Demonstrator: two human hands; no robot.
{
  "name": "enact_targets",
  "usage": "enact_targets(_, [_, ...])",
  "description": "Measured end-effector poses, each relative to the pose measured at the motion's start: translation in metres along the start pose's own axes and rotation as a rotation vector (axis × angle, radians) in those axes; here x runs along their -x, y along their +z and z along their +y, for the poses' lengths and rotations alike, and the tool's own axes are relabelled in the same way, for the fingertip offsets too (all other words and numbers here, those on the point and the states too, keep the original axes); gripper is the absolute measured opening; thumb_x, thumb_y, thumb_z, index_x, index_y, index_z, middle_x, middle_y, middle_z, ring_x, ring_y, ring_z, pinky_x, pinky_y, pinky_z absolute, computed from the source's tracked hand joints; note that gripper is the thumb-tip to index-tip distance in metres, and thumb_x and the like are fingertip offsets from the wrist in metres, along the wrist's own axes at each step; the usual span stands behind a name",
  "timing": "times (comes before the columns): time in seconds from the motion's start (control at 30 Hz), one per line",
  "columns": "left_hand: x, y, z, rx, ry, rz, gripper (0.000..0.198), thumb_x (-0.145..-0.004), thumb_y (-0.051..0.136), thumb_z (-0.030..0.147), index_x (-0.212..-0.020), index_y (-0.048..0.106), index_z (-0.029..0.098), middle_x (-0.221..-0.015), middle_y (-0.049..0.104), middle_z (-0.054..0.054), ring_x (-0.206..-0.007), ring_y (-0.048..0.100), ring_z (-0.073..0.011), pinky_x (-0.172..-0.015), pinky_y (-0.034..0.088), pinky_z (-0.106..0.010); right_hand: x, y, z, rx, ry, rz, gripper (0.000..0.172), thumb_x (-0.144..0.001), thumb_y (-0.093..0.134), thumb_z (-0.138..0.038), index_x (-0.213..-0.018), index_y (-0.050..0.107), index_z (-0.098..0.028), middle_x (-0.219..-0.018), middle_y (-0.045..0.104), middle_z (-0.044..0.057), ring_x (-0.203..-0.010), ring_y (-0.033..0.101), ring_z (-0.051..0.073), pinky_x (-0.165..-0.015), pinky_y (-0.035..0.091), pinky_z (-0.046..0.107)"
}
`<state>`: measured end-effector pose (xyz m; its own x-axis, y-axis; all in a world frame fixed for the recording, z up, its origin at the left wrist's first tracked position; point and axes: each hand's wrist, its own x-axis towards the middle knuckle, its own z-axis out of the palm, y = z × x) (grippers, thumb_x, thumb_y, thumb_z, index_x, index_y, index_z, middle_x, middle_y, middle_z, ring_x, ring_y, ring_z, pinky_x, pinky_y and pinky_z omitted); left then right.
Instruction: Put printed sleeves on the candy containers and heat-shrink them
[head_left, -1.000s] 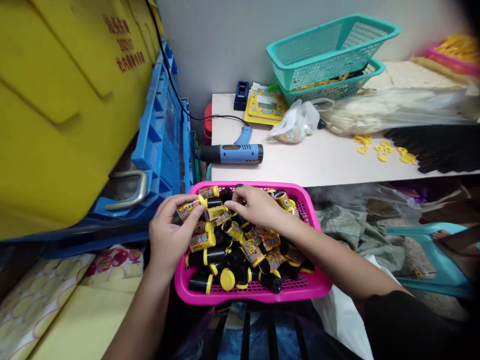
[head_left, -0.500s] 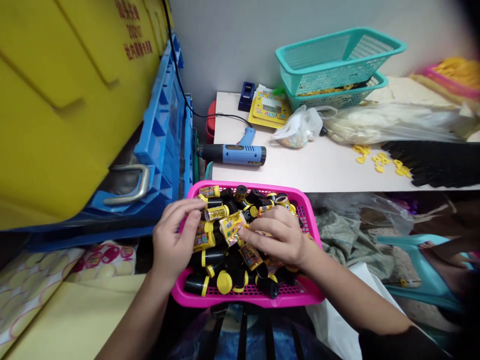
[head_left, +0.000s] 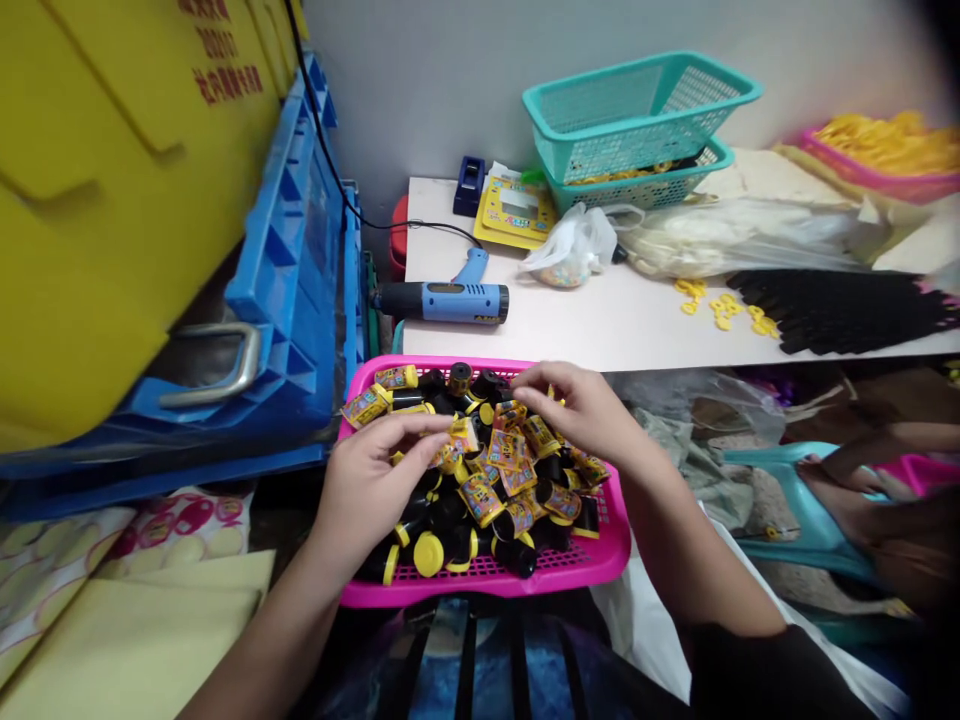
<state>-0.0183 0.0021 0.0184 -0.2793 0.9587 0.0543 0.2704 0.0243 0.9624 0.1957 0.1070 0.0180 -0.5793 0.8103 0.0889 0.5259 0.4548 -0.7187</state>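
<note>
Your left hand [head_left: 375,485] is curled palm-down over the pile, its fingers [head_left: 427,428] reaching in among the labelled bottles. It is half closed, and you can't tell from this view whether it is pinching one. Your right hand [head_left: 581,410] is arched and loosely open at the far side of the pile, with its fingertips [head_left: 534,377] down by the bottles and nothing clearly in its grip.

The small black-and-yellow bottles [head_left: 480,500] lie heaped and jumbled in a pink plastic basket [head_left: 487,590], directly below both hands. The basket sits just in front of the bench [head_left: 600,335].

On the bench you have a blue-and-black heat gun [head_left: 442,302] with a black cord, a blue tape dispenser [head_left: 469,186], and a yellow printed card [head_left: 516,212]. Beside those are a clear bag of beads [head_left: 570,250], two stacked teal baskets [head_left: 637,120], and scattered yellow plastic pieces [head_left: 720,310].

To your left stands a blue plastic crate [head_left: 292,290] against a yellow bin [head_left: 112,200]. Off to your right, a co-worker's hand [head_left: 885,440] rests near a teal plastic stool [head_left: 795,500].
</note>
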Motion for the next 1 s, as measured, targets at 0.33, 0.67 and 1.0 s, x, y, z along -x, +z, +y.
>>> enact_targets(0.33, [-0.003,0.005,-0.004,-0.078,-0.018,0.000,0.010,-0.076,0.073,0.032,-0.076,0.075,0.022,-0.069,0.075,-0.001,-0.060,0.068,-0.0161,-0.056,0.054,-0.023,0.016,0.026,0.027,0.402,-0.064,-0.291,0.014,-0.089,0.067,-0.028,-0.087,0.072,-0.015,-0.089,0.068,0.010,-0.089,0.060,0.024,-0.081,0.046,0.037])
enact_targets(0.67, [0.001,0.029,0.009,-0.194,0.112,-0.389,0.018,-0.087,0.063,0.036,-0.092,0.077,0.026,-0.089,0.077,-0.004,-0.081,0.071,-0.0199,-0.073,0.055,-0.030,0.025,-0.031,-0.001,0.045,-0.179,-0.211,0.021,-0.093,0.060,-0.032,-0.077,0.065,-0.018,-0.073,0.063,0.002,-0.071,0.054,0.015,-0.068,0.040,0.029])
enact_targets(1.0, [0.005,0.035,0.003,0.231,-0.019,-0.032,0.017,-0.076,0.075,0.023,-0.091,0.068,0.020,-0.077,0.071,0.001,-0.071,0.068,-0.0130,-0.065,0.055,-0.021,0.005,0.008,-0.023,-0.478,-0.150,-0.074,0.008,-0.083,0.057,-0.016,-0.085,0.051,-0.020,-0.081,0.057,-0.002,-0.073,0.054,0.011,-0.069,0.043,0.027])
